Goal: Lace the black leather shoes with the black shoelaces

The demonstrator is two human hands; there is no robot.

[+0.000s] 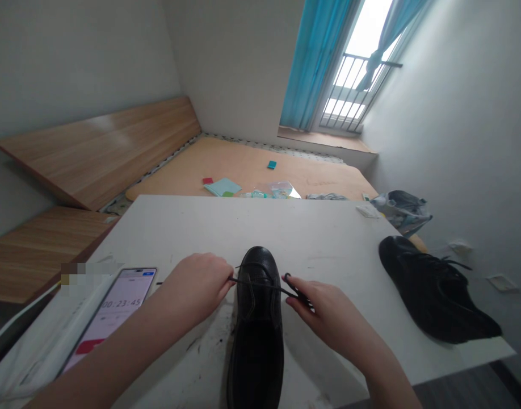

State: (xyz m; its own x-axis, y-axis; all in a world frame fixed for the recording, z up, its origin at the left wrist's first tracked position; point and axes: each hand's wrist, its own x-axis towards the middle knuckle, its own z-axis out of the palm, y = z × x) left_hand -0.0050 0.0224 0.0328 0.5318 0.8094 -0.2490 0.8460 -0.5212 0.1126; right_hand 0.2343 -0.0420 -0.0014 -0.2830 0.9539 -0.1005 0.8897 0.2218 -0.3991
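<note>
A black leather lace-up shoe (257,318) stands lengthwise on the white table (201,238), directly in front of me. A thin black shoelace (264,286) runs across its upper between my hands. My left hand (194,287) pinches the lace at the shoe's left side. My right hand (311,304) grips the lace to the right of the shoe, with a loop of it showing above my fingers. A second black shoe (435,289) lies on its side at the table's right.
A phone (109,315) showing a 00:23:45 timer rests on a white cloth (43,335) at the table's left. A grey plastic bag (400,213) sits beyond the right corner. Past the far edge stand a wooden bed frame (99,150) and a board (247,170) with small items.
</note>
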